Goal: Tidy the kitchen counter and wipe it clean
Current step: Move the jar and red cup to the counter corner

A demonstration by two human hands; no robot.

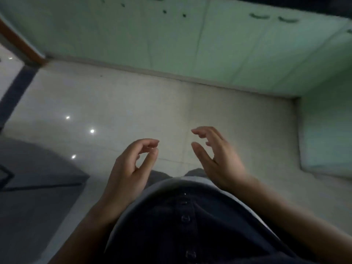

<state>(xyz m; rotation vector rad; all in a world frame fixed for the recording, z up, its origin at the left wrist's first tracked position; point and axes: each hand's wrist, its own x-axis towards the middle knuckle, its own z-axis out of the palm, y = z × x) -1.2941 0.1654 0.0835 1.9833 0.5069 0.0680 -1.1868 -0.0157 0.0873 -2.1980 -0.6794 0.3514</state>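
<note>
The view points down at the floor, and no counter top or cloth is in sight. My left hand (pixel 131 166) hovers in front of my body with its fingers loosely curled, thumb and forefinger nearly touching, and nothing in it. My right hand (pixel 215 157) floats beside it, fingers apart and bent, also holding nothing. Both hands are above the pale floor tiles (pixel 133 111), a little apart from each other.
Pale green cabinet doors (pixel 190 39) with handles run along the far side and turn the corner at the right (pixel 327 130). A dark grey mat (pixel 38 178) lies on the floor at the left. A brown door frame (pixel 21 40) stands at the upper left.
</note>
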